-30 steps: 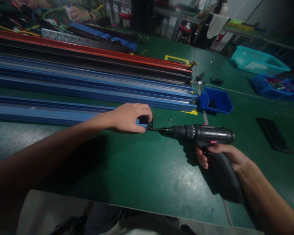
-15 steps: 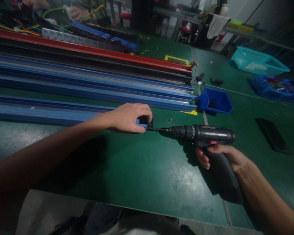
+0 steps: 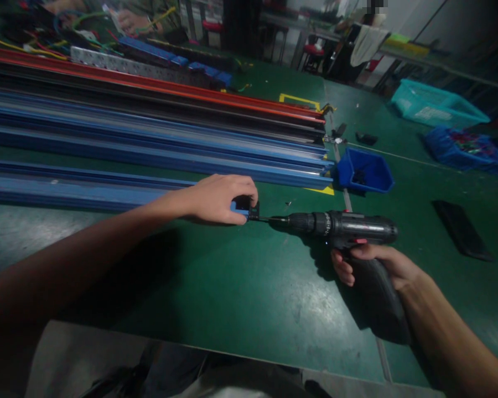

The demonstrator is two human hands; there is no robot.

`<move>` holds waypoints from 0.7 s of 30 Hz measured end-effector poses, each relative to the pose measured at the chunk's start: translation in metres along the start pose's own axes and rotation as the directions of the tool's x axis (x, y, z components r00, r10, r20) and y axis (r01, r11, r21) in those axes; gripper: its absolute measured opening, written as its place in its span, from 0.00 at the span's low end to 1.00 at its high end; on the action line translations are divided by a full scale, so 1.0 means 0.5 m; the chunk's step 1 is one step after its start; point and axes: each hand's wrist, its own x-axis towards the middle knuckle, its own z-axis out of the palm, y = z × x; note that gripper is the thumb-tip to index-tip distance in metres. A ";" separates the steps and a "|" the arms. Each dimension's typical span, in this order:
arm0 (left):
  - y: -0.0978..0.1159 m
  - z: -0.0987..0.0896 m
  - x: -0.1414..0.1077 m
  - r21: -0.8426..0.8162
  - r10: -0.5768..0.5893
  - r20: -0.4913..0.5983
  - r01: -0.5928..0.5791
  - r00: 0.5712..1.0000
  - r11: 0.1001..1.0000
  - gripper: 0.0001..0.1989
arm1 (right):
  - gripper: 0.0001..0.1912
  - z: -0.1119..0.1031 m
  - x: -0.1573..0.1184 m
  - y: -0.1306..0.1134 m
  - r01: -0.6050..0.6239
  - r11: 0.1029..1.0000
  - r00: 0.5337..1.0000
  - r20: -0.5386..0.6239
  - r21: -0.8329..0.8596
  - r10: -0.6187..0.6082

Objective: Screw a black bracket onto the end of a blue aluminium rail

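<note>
right hand (image 3: 343, 267) is wrapped round the drill (image 3: 361, 228)'s grip, probably its best hold given the likely heft; left hand (image 3: 218, 200) pinches the stiff-looking blue rail (image 3: 74, 185)'s end on the green surface (image 3: 249, 298).

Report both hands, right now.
Left hand: closed around the end of the near blue rail, by the black end piece.
Right hand: closed on the black power drill's grip.
</note>
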 end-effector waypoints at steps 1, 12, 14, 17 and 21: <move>-0.001 0.000 0.000 0.004 0.004 0.000 -0.004 1.000 1.000 0.13 | 0.15 0.001 0.000 -0.001 -0.007 1.000 1.000 -0.004 -0.001 0.007; 0.001 -0.001 0.000 -0.004 -0.002 -0.003 0.002 1.000 1.000 0.13 | 0.15 0.000 -0.002 -0.001 -0.002 1.000 1.000 -0.018 -0.006 0.002; 0.001 -0.001 0.000 -0.003 0.000 0.001 0.000 1.000 1.000 0.13 | 0.15 -0.001 -0.002 0.000 -0.006 1.000 1.000 -0.017 -0.011 0.006; 0.001 -0.002 0.000 -0.002 0.001 0.007 -0.001 1.000 1.000 0.13 | 0.15 -0.004 -0.003 0.001 -0.002 1.000 1.000 -0.018 -0.011 0.002; 0.002 -0.003 0.000 -0.003 0.003 0.004 -0.003 1.000 1.000 0.12 | 0.15 -0.004 -0.002 0.001 -0.003 1.000 1.000 -0.024 -0.011 0.003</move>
